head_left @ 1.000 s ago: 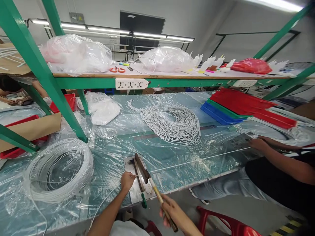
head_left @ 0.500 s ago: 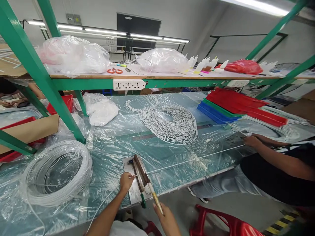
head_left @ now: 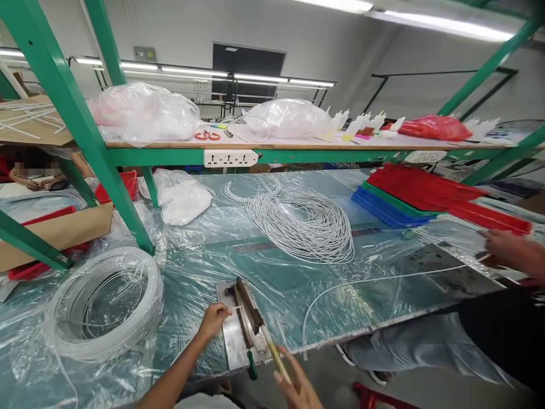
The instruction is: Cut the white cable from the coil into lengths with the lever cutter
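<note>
My left hand (head_left: pixel 214 319) is closed in a pinch on the end of a thin white tube (head_left: pixel 235 308). That end pokes toward the blade of a lever cutter (head_left: pixel 247 318) on a metal base plate (head_left: pixel 233 341). My right hand (head_left: pixel 297 379) holds the cutter's long yellowish handle (head_left: pixel 276 357), beyond the table's front edge. Beside it a short green handle (head_left: pixel 252 366) sticks out. A separate length of white tube (head_left: pixel 361 280) curves over the table, from a co-worker's hand (head_left: pixel 513 253) at the right to the front edge.
A plastic-wrapped coil of white tube (head_left: pixel 104 307) lies at left, a larger loose coil (head_left: pixel 302 227) in the middle. Stacked red, green and blue trays (head_left: pixel 409 196) stand back right. Green posts (head_left: pixel 123 210) carry a shelf with bags and bottles. A red stool (head_left: pixel 378 397) is below.
The tube that ran straight from the cutter to the co-worker is now apart from the cutter and curved. The co-worker's hand has moved right. My left hand has shifted slightly left.
</note>
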Demonstrator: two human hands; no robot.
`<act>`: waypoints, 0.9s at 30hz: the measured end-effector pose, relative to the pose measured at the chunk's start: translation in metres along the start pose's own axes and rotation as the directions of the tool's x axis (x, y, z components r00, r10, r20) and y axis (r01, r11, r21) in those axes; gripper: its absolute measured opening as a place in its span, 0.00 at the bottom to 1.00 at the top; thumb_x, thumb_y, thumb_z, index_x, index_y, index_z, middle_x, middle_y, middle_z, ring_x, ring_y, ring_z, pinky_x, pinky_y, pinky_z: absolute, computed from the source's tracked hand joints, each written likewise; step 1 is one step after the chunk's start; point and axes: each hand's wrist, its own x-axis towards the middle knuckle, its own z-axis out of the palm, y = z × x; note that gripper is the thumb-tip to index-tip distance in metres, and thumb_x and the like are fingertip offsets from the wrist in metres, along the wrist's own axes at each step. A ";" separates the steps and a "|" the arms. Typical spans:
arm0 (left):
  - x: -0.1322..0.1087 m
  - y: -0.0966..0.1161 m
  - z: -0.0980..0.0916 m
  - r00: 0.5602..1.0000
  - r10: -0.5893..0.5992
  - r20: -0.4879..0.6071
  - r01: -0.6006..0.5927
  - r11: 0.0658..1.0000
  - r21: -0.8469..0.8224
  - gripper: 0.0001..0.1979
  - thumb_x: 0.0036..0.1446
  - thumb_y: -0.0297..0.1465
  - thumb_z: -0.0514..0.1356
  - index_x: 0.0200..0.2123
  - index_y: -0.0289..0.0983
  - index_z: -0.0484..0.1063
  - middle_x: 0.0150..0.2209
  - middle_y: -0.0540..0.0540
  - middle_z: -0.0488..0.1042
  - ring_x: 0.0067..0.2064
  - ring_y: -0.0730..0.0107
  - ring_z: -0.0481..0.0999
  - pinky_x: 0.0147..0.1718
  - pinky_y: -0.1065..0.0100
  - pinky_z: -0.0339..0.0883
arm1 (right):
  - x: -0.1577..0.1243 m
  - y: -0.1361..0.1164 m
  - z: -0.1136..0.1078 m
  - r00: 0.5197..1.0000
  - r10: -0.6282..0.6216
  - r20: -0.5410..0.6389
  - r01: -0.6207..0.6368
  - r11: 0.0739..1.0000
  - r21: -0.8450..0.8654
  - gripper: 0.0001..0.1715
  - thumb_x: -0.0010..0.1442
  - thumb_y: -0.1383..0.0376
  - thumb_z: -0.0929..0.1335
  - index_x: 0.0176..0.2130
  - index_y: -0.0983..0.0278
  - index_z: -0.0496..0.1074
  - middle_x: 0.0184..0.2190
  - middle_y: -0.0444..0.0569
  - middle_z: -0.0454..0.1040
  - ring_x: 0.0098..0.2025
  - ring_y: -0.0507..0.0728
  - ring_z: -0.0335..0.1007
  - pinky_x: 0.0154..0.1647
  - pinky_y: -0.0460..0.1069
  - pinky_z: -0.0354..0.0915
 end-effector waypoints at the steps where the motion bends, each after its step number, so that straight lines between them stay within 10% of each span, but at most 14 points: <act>1: -0.003 0.004 -0.006 1.000 0.021 0.012 -0.021 1.000 -0.009 0.16 0.52 0.38 0.52 0.24 0.33 0.73 0.26 0.45 0.74 0.32 0.65 0.71 0.33 0.69 0.61 | 0.001 -0.022 -0.002 0.998 0.004 0.068 -0.008 0.998 0.054 0.33 0.44 0.44 0.69 0.45 0.60 0.68 0.24 0.46 0.68 0.21 0.53 0.62 0.23 0.47 0.62; 6: -0.027 0.031 -0.048 0.994 0.102 -0.026 -0.100 0.991 0.085 0.14 0.48 0.39 0.55 0.23 0.35 0.73 0.26 0.45 0.72 0.33 0.63 0.68 0.36 0.66 0.58 | 0.041 -0.136 0.011 0.943 -0.129 0.307 0.039 0.958 0.284 0.28 0.47 0.42 0.66 0.35 0.62 0.67 0.26 0.45 0.65 0.24 0.50 0.61 0.27 0.46 0.62; 11: -0.058 0.069 -0.087 0.990 0.134 0.052 -0.136 0.990 0.032 0.16 0.49 0.42 0.54 0.23 0.35 0.71 0.22 0.49 0.67 0.28 0.68 0.65 0.29 0.70 0.55 | 0.137 -0.212 0.055 0.943 -0.218 0.253 0.167 0.964 0.205 0.26 0.53 0.48 0.65 0.45 0.62 0.63 0.23 0.43 0.64 0.24 0.51 0.62 0.29 0.46 0.62; 14: -0.071 0.086 -0.101 0.984 0.135 -0.115 -0.152 0.976 -0.153 0.18 0.49 0.45 0.55 0.23 0.35 0.67 0.21 0.51 0.64 0.25 0.72 0.63 0.26 0.72 0.55 | 0.192 -0.232 0.084 0.955 -0.219 0.198 0.202 0.974 0.105 0.20 0.51 0.57 0.67 0.42 0.63 0.65 0.20 0.40 0.63 0.22 0.50 0.60 0.26 0.45 0.60; 19: -0.087 0.101 -0.121 0.969 -0.026 -0.245 -0.100 0.866 -0.490 0.22 0.42 0.50 0.60 0.27 0.36 0.65 0.22 0.52 0.67 0.15 0.80 0.58 0.14 0.75 0.52 | 0.229 -0.236 0.111 0.960 -0.251 0.125 0.248 0.968 0.036 0.26 0.47 0.66 0.67 0.47 0.65 0.64 0.21 0.40 0.65 0.24 0.50 0.61 0.27 0.44 0.58; 24: -0.098 0.123 -0.139 0.903 -0.034 -0.428 -0.273 0.725 -0.632 0.20 0.42 0.45 0.65 0.30 0.36 0.65 0.25 0.51 0.71 0.19 0.78 0.65 0.18 0.75 0.61 | 0.168 -0.185 0.126 0.915 -0.327 0.236 0.324 0.945 0.053 0.39 0.44 0.67 0.70 0.55 0.61 0.59 0.25 0.40 0.68 0.30 0.50 0.64 0.33 0.45 0.61; 26: -0.096 0.134 -0.143 0.869 -0.016 -0.495 -0.359 0.668 -0.652 0.19 0.42 0.44 0.66 0.29 0.36 0.65 0.25 0.52 0.71 0.19 0.78 0.66 0.19 0.76 0.62 | 0.124 -0.149 0.135 0.818 -0.243 0.522 0.263 0.964 0.038 0.42 0.37 0.64 0.74 0.53 0.61 0.63 0.24 0.40 0.69 0.27 0.51 0.66 0.30 0.46 0.63; 27: -0.093 0.140 -0.143 0.853 -0.006 -0.522 -0.398 0.641 -0.656 0.19 0.43 0.43 0.66 0.29 0.36 0.65 0.26 0.52 0.71 0.20 0.79 0.66 0.20 0.76 0.63 | 0.100 -0.131 0.140 0.645 -0.134 0.752 0.195 0.981 0.008 0.47 0.35 0.61 0.75 0.54 0.60 0.62 0.24 0.40 0.70 0.26 0.51 0.66 0.29 0.46 0.63</act>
